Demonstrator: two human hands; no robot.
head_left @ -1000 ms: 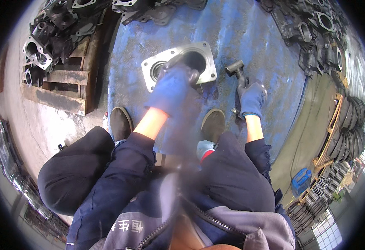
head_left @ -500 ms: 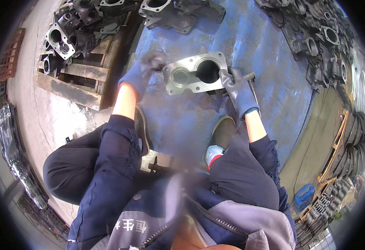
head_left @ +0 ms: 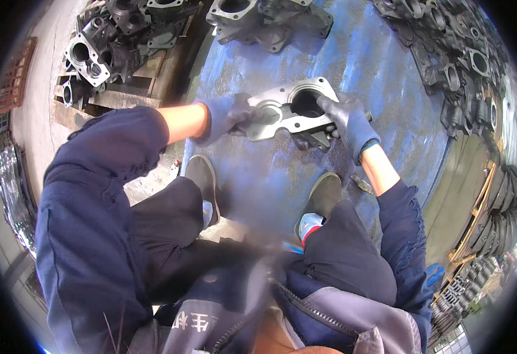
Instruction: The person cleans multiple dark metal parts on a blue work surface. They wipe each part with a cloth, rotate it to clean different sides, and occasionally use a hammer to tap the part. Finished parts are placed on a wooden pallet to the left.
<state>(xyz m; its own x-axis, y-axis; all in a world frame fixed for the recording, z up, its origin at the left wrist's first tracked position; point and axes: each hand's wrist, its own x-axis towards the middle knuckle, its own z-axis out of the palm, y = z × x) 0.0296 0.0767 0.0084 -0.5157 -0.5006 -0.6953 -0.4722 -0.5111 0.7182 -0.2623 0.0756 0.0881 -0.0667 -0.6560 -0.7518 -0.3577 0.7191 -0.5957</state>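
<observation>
Two shoes [head_left: 324,194] stand toward the near edge of the blue sheet [head_left: 382,71]. Beyond them, the left hand [head_left: 229,115] grips the casting [head_left: 285,118] by its left end and the right hand [head_left: 350,121] clasps its right end, thumb on top; whether it touches the sheet I cannot tell. Dark parts [head_left: 270,26] lie at the far edge.

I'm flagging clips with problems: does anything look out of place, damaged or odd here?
A hazy smear blurs the picture's lower middle while surroundings look sharper, perhaps a dirty lens. The blue surface looks patchily worn. The metal casting tilts, but the left hand and right hand are on it, so that seems ordinary.
</observation>
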